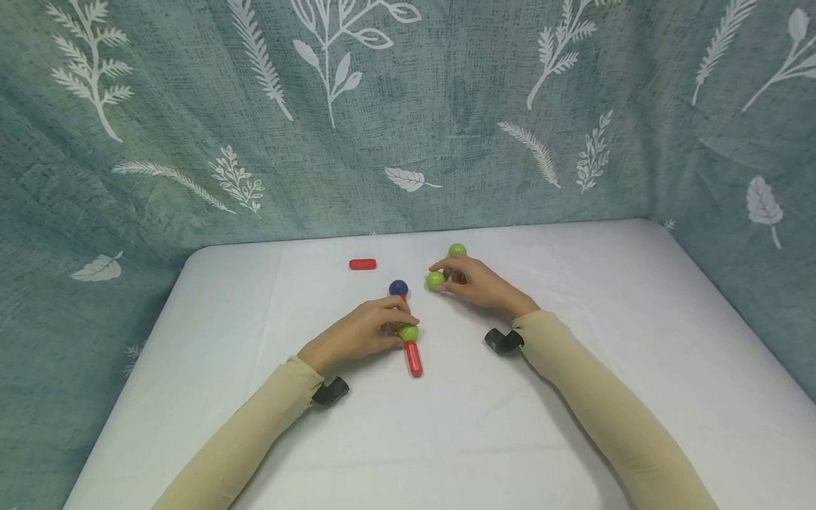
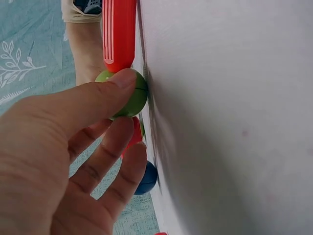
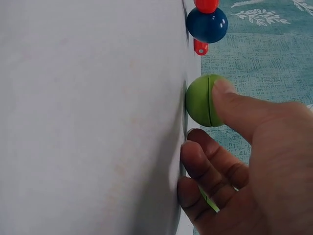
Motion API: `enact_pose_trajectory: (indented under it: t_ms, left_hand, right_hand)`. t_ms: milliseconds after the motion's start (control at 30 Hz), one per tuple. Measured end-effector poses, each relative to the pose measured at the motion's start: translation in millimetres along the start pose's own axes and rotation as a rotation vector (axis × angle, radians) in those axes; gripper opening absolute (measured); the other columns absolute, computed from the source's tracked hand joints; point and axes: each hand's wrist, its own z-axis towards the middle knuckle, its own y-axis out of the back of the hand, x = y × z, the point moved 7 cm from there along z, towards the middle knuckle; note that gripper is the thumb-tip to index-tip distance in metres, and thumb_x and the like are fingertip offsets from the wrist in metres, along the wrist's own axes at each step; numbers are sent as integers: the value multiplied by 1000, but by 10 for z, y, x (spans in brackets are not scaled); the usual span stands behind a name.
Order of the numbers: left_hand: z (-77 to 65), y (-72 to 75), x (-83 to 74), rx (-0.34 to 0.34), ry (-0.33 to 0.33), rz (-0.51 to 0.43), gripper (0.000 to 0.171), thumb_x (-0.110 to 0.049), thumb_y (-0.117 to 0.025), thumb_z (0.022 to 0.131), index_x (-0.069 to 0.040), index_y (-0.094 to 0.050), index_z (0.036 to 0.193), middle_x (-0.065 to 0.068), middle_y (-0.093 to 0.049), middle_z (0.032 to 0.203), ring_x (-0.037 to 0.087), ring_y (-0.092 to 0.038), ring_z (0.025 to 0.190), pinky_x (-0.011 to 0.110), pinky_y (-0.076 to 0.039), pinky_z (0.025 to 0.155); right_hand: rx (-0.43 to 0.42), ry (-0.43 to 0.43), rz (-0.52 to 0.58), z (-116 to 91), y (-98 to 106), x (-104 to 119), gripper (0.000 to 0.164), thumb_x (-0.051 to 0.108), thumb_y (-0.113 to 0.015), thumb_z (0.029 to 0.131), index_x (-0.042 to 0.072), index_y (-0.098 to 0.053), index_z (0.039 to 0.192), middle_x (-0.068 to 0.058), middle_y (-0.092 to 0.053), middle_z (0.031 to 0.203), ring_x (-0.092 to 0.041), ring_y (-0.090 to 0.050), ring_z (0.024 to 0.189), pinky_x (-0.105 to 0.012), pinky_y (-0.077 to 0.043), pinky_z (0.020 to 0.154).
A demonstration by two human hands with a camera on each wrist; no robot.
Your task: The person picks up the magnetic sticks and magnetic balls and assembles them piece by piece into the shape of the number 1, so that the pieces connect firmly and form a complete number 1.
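A white cloth-covered table [image 1: 574, 439] fills the near ground. Teal fabric printed with white leaves and fern sprigs [image 1: 408, 120] hangs behind it at the far side and wraps around left and right. Lighting is soft, even.

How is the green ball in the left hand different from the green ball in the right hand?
The left hand's green ball sits joined between red sticks, in a chain with a blue ball. The right hand's green ball is loose, with no stick visibly joined to it. Both look alike in colour and size and lie on the white table.
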Motion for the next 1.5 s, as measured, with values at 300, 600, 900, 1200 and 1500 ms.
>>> enact_pose_trajectory:
  t_ms: [300, 600, 900, 1200, 1500]
  left_hand:
    - [-13, -4, 92, -1, 57, -45, 40, -13, -79, 83, -15, -69, 121, -1, -54, 103, 15, -59, 92, 26, -53, 80]
    - [2, -38, 149, 48, 100, -35, 43, -19, -79, 84, -19, -68, 126, -6, -57, 99, 15, -58, 88, 27, -53, 78]
    - [34, -87, 213, 66, 139, -80, 43, -21, -81, 81, -20, -69, 123, -7, -59, 96, 14, -58, 86, 26, -52, 78]
    - [25, -51, 250, 46, 139, -126, 43, -21, -80, 82, -19, -69, 123, -6, -60, 95, 10, -57, 85, 24, -52, 77]
    - [47, -26, 298, 30, 133, -145, 45, -19, -79, 83, -18, -68, 126, -4, -60, 95, 9, -58, 84, 23, -52, 77]
  right_hand:
    - [-18, 1, 0, -42, 15, -9, 37, 14, -69, 92, 13, -62, 128, -7, -62, 104, -17, -56, 82, -31, -48, 74]
    - [-4, -4, 20, -95, -5, 4, 38, 13, -72, 90, 12, -63, 127, -7, -63, 104, -17, -55, 82, -32, -48, 75]
    - [25, 42, -23, -176, -57, 63, 40, 16, -75, 88, 9, -65, 125, -3, -62, 101, -15, -52, 82, -28, -47, 73]
    - [94, 104, -17, -410, -118, 200, 37, 16, -68, 93, 14, -61, 129, 0, -62, 102, -15, -51, 82, -28, -46, 74]
    - [133, 203, 34, -706, -228, 392, 29, 13, -70, 91, 17, -62, 119, 8, -64, 107, -12, -56, 89, -28, -50, 80]
